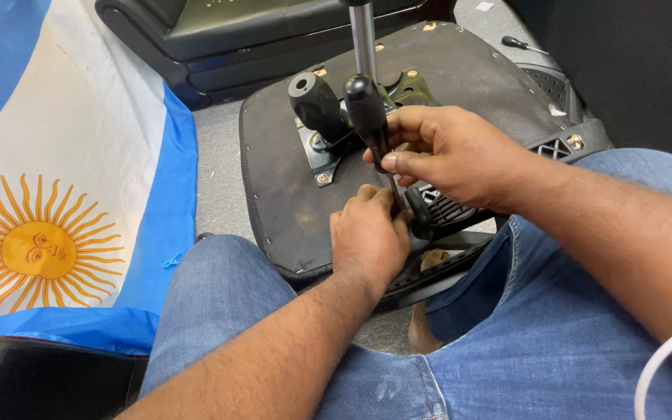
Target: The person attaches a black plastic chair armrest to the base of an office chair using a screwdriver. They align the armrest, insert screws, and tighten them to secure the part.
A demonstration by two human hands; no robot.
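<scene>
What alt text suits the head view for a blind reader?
The right hand grips a black-handled screwdriver over an upturned black office chair seat, while the left hand steadies its tip. A blue-and-white sun flag lies beside.

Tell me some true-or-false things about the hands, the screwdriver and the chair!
1. The right hand holds a screwdriver with a black handle. True.
2. The left hand is resting on the flag. False: it is at the chair seat, by the screwdriver's tip.
3. The chair seat lies upside down. True.
4. The person wears red trousers. False: blue jeans.
5. A second screwdriver lies on the floor behind the seat. True.
</scene>
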